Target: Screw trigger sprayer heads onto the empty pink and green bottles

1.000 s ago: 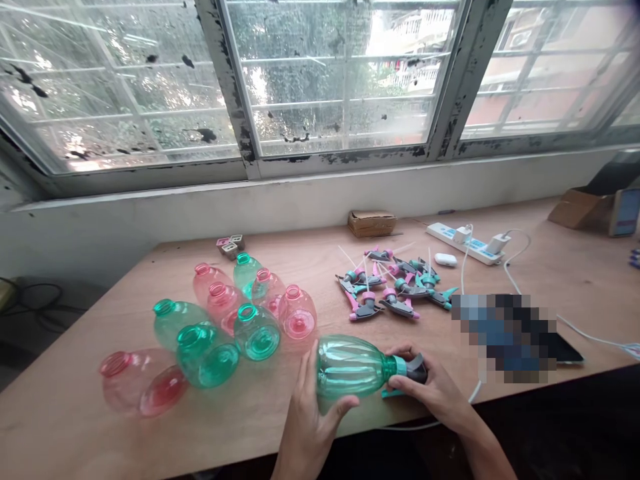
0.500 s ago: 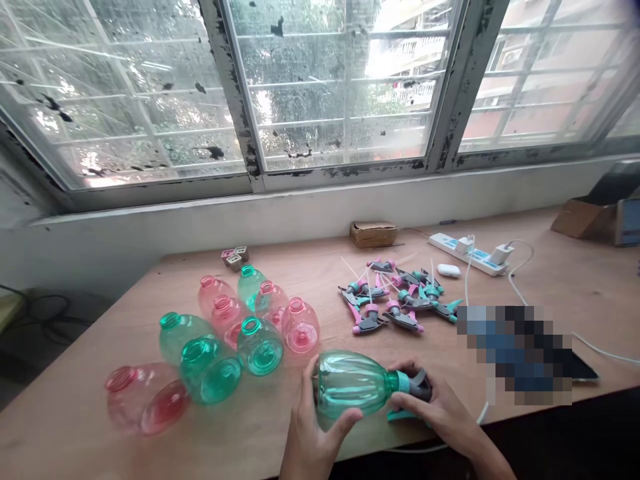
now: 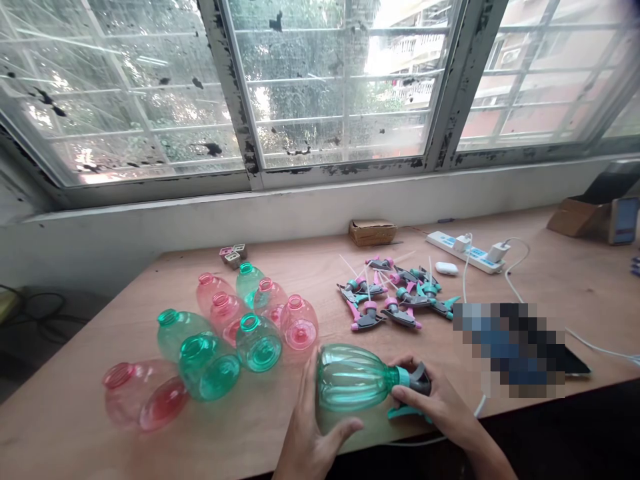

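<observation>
A translucent green spray bottle (image 3: 353,377) lies sideways above the table's front edge, its base to the left. Its sprayer head has a teal collar and a grey body, and a teal trigger shows below. My right hand (image 3: 437,400) is closed around this head, with thumb and fingers at the collar. My left hand (image 3: 315,420) is at the bottle's base, fingers straight along it and the thumb spread away from the side. Several loose sprayer heads (image 3: 400,293), grey with pink or teal, lie in a pile beyond, their thin tubes sticking up.
Several pink bottles (image 3: 300,323) and green bottles (image 3: 260,343) without heads stand at the left. Behind are small blocks (image 3: 233,257), a cardboard box (image 3: 373,233), a white power strip (image 3: 465,252) and a white earphone case (image 3: 447,268). A blurred-out dark device (image 3: 575,363) lies right, with cables.
My left hand has loosened on the bottle, its thumb now farther from the side. The bottle has barely shifted, and my right hand keeps its hold. The view has moved slightly.
</observation>
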The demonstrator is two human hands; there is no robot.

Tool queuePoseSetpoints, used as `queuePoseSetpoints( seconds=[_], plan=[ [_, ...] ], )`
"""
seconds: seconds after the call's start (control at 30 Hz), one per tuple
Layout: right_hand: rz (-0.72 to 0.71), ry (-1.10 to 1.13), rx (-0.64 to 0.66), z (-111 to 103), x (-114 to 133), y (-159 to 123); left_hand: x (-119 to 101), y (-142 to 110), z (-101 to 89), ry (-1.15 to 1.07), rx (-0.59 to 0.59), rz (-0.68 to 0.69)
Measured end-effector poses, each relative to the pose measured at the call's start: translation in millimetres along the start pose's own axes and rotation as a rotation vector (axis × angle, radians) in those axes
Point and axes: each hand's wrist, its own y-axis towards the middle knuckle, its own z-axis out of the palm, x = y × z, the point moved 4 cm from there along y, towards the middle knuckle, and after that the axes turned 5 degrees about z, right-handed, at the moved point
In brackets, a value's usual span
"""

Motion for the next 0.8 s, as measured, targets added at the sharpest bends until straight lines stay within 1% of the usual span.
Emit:
queuePoseSetpoints(
  seconds=[0.1, 0.27, 0.47, 0.6, 0.8],
  plan=[
    [-0.002, 0.005, 0.005, 0, 0, -1, -1, 1, 0.2, 0.001, -0.005, -0.009],
    [-0.007, 0.059, -0.017, -3, -7, 0, -7, 0, 2.1, -0.015, -0.071, 0.001],
    [-0.037, 0.03, -0.035, -3, -9, 0, -11, 0, 3.0, -0.028, -0.072, 0.021],
    [-0.019, 0.013, -0.017, -2, -5, -1, -9, 1, 0.6, -0.015, -0.032, -0.015],
    [-0.014, 0.046, -0.019, 0, -2, -1, -3, 1, -1.2, 0.006, 0.017, 0.014]
  ],
)
